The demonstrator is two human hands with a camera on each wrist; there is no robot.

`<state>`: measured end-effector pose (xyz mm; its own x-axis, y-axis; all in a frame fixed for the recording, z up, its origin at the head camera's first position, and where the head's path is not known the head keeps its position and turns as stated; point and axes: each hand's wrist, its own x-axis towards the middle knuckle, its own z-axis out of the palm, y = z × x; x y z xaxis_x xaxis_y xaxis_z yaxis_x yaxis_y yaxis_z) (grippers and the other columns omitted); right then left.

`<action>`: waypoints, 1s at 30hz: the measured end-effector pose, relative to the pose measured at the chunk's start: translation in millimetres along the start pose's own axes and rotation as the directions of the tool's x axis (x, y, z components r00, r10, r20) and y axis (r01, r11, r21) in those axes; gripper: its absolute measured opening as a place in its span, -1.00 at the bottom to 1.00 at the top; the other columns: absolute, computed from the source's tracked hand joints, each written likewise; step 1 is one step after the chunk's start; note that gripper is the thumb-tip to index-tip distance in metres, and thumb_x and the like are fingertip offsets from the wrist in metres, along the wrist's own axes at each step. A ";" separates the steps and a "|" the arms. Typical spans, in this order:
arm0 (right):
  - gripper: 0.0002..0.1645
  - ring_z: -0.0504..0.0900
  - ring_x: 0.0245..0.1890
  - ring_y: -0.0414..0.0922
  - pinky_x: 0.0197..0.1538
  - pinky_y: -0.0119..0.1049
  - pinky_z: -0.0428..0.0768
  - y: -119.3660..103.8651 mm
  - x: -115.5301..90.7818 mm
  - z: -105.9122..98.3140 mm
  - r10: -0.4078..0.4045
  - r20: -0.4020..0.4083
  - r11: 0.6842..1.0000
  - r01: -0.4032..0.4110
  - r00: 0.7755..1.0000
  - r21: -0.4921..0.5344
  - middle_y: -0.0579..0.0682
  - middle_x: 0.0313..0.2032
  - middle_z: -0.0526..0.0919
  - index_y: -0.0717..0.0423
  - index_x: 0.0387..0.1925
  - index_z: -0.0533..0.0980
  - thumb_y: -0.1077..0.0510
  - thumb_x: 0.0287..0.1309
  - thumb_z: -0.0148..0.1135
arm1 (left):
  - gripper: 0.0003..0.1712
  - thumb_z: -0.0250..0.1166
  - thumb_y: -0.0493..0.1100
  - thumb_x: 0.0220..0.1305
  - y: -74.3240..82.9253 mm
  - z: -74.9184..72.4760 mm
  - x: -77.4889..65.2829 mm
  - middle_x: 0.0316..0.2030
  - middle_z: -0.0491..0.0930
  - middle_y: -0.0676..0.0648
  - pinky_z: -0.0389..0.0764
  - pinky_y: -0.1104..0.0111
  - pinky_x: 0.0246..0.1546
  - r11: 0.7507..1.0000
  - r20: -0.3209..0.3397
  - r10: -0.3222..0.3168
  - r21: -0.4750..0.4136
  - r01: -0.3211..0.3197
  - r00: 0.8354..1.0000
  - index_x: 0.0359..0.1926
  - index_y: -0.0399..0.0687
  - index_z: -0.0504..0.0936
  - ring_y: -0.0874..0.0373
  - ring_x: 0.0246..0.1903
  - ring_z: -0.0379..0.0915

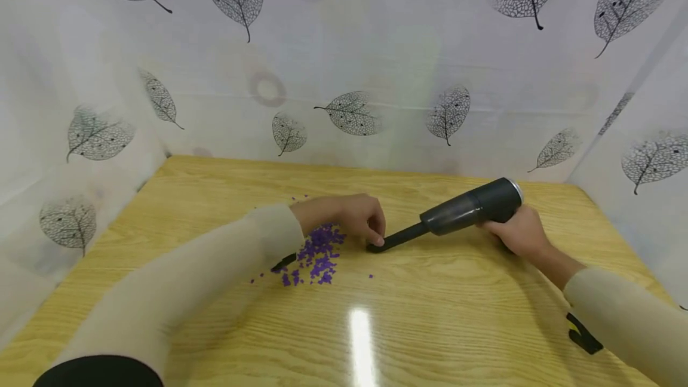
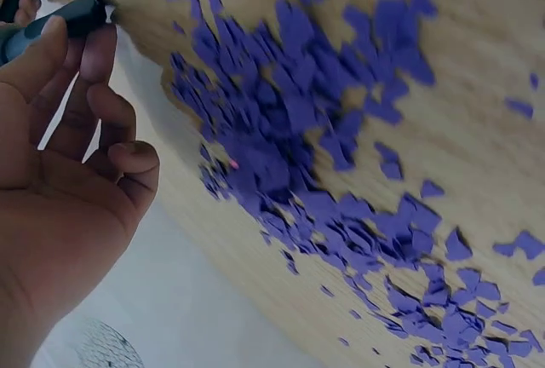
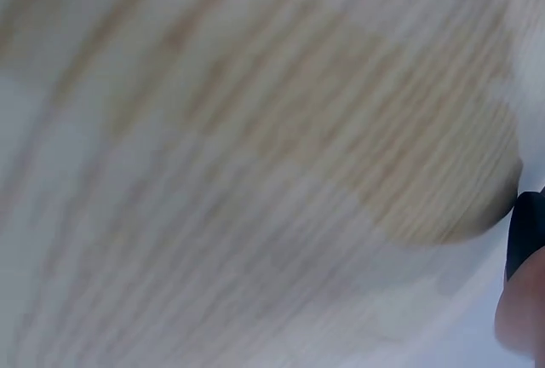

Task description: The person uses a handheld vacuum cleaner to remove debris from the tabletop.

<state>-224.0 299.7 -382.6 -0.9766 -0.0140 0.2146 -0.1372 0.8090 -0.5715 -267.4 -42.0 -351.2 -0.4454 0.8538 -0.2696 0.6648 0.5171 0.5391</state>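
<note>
A dark handheld vacuum cleaner (image 1: 457, 211) with a long narrow nozzle (image 1: 404, 236) lies slantwise above the wooden table. My right hand (image 1: 520, 233) grips its handle at the thick end; in the right wrist view only a fingertip (image 3: 521, 308) and a bit of the dark handle show. With thumb and fingers, my left hand (image 1: 361, 217) pinches the nozzle's tip, as the left wrist view shows more closely at the nozzle (image 2: 83, 15). Small purple paper scraps (image 1: 321, 249) lie piled and scattered beside and below the left wrist.
The wooden table (image 1: 457, 315) meets a pale curtain (image 1: 376, 46) with a leaf print at the back and both sides. A few loose scraps lie apart from the pile, one scrap (image 1: 371, 276) near the nozzle. A dark strap (image 1: 583, 334) hangs under the right sleeve.
</note>
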 end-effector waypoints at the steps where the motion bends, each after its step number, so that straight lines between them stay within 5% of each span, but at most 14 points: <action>1: -0.59 0.37 -0.74 -0.16 -0.60 -0.28 0.38 -0.3 -1.4 -0.5 -0.010 0.014 1.000 0.010 1.000 -0.002 -0.12 -0.81 0.37 0.20 -0.69 0.42 -0.02 -0.15 0.38 | -0.91 0.30 -0.07 0.14 2.3 1.5 -0.9 -0.51 0.61 0.16 0.49 0.50 -0.31 1.000 0.014 0.012 -0.012 -0.012 1.000 -0.45 0.09 0.66 0.31 -0.45 0.49; 9: -0.66 0.42 -0.76 -0.09 -0.58 -0.24 0.43 -4.6 -11.7 -2.5 -0.054 0.127 0.996 0.044 0.991 0.076 -0.03 -0.81 0.41 0.19 -0.64 0.41 0.06 -0.10 0.36 | -0.94 0.34 -0.11 0.08 18.6 13.6 -8.4 -0.52 0.61 0.15 0.51 0.51 -0.32 0.993 0.123 0.082 -0.089 -0.072 0.989 -0.44 0.03 0.66 0.31 -0.46 0.50; 15: -0.68 0.42 -0.76 -0.06 -0.57 -0.27 0.44 -5.9 -14.4 -0.4 -0.078 0.129 0.986 0.058 0.989 0.157 0.02 -0.81 0.41 0.22 -0.62 0.40 0.11 -0.05 0.34 | -0.85 0.24 -0.29 0.14 24.8 15.0 -10.4 -0.42 0.60 0.04 0.49 0.49 -0.25 0.976 0.168 0.142 -0.189 -0.109 0.976 -0.22 -0.15 0.61 0.27 -0.38 0.49; 23: -0.67 0.43 -0.79 -0.10 -0.56 -0.41 0.41 -6.8 -16.4 5.3 -0.027 0.025 0.986 0.023 0.999 0.166 -0.03 -0.87 0.42 0.22 -0.67 0.42 0.11 -0.11 0.37 | -0.67 -0.04 -0.27 0.36 11.4 5.4 -15.5 -0.26 0.63 -0.16 0.42 0.41 -0.12 0.901 0.255 0.061 -0.430 0.056 0.965 0.11 -0.13 0.44 0.12 -0.20 0.50; 27: -0.64 0.41 -0.80 -0.13 -0.59 -0.39 0.40 -12.1 -15.6 8.2 -0.013 -0.034 0.990 0.018 0.999 0.141 -0.05 -0.87 0.41 0.19 -0.69 0.43 0.06 -0.12 0.39 | -0.66 -0.07 -0.20 0.40 4.0 0.0 -18.1 -0.28 0.62 -0.15 0.40 0.39 -0.18 0.914 0.244 0.019 -0.397 0.082 0.970 0.12 -0.04 0.45 0.08 -0.26 0.47; 30: -0.63 0.41 -0.78 -0.15 -0.58 -0.38 0.39 -17.2 -13.6 9.8 0.000 -0.065 0.993 0.008 0.998 0.121 -0.07 -0.86 0.41 0.19 -0.69 0.44 0.03 -0.13 0.39 | -0.70 -0.08 -0.18 0.41 0.9 -4.7 -18.6 -0.30 0.62 -0.09 0.40 0.39 -0.18 0.964 0.194 -0.006 -0.261 0.057 0.981 0.05 -0.04 0.48 0.12 -0.30 0.46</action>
<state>-210.0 280.2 -383.5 -0.9637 0.0239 0.2658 -0.1642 0.7321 -0.6611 -261.3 -57.6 -341.9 -0.3244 0.8465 -0.4221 0.4590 0.5311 0.7122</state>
